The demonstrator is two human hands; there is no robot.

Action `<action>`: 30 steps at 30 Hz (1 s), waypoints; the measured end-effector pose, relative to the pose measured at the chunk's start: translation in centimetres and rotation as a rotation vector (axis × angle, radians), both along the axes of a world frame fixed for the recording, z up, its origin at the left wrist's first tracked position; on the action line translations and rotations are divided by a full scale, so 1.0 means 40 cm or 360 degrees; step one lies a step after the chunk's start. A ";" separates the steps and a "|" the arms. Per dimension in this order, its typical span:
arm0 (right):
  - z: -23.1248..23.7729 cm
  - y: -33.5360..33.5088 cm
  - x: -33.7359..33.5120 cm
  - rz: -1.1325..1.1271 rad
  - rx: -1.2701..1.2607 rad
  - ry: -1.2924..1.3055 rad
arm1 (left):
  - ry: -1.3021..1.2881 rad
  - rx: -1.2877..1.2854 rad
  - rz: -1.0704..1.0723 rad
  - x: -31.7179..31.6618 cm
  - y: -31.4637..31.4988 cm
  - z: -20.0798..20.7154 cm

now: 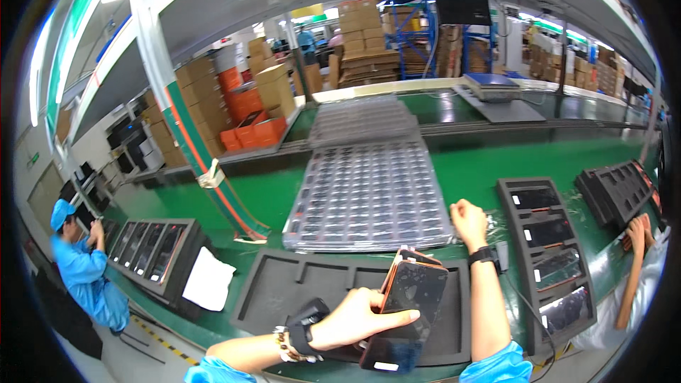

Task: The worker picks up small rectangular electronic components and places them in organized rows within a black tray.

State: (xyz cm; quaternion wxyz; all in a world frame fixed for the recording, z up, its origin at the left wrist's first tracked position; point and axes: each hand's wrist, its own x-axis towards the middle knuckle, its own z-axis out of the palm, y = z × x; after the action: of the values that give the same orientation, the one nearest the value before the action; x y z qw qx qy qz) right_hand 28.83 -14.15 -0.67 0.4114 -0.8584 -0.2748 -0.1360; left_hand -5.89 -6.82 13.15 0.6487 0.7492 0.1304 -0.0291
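Several dark panels (167, 250) slotted in a foam tray (186, 259), 8 o'clock (12 being straight ahead of the worker). Open black tray (266, 291) at 6; over it, left hand (358, 319) grips a phone-like stack (422, 287), thumb on top. Slackened thumb could let the upper piece slide, scrape or drop. Right hand (469, 223), 4 o'clock: fingers curled narrow, contents can't tell. Loaded tray (518, 255) beyond.

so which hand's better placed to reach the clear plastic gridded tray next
Probably the right hand: it's beside the tray, nothing visible in it; the left hand holds flat, black, orange-edged phones.
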 end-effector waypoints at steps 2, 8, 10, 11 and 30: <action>0.006 0.000 -0.005 -0.0040 -0.0054 -0.0030 | -0.0081 0.0764 -0.0157 -0.039 0.063 0.040; -0.006 0.015 0.000 -0.0012 -0.0005 -0.0052 | -0.0651 0.2217 -0.0680 -0.074 0.164 0.016; -0.006 0.014 -0.002 -0.0010 0.0003 -0.0039 | -0.0482 0.2486 -0.1078 -0.069 0.177 -0.024; -0.005 0.013 -0.004 -0.0005 0.0007 -0.0020 | -0.0368 0.2332 -0.1042 -0.067 0.175 -0.049; 0.014 0.019 -0.004 -0.0274 0.0395 -0.0181 | -0.0502 0.1850 -0.0666 -0.075 0.237 -0.107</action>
State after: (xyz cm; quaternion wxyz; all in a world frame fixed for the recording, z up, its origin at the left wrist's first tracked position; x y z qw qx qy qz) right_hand 28.66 -13.39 -0.11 0.4849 -0.8122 -0.2042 -0.2519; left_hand -8.89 2.66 8.86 0.1282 0.9838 -0.1213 0.0309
